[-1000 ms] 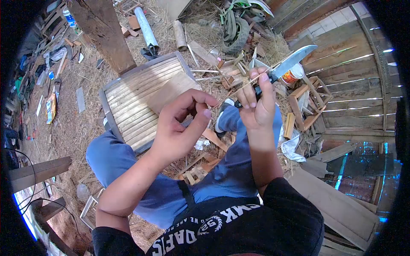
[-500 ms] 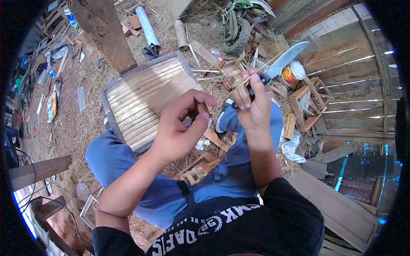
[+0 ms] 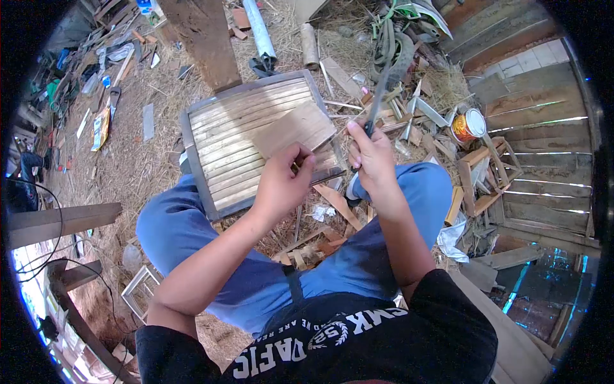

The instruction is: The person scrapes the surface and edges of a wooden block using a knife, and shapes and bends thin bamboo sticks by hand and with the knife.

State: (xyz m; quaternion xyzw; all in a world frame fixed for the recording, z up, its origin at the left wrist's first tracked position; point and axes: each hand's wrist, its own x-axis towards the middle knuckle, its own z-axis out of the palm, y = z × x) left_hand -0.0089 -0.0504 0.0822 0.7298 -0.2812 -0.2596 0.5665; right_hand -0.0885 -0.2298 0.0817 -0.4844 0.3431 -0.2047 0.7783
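Observation:
My right hand is wrapped round the black handle of a knife, whose blade points up and away from me. A thin strip of wood or fibre seems to be beside its fingers, too small to make out well. My left hand has its fingers curled together over the near edge of a flat wooden board; what they pinch, if anything, is hidden. That board lies on a slatted wooden panel with a dark frame, in front of my knees.
A wooden post stands behind the panel. To the right are a tin can, a small wooden frame and a plank wall. Wood scraps and straw cover the ground. A tyre lies at the back.
The view has shifted, so the surroundings sit further right. My left hand has come down to the board. The knife blade has swung from pointing right to pointing nearly straight away from me.

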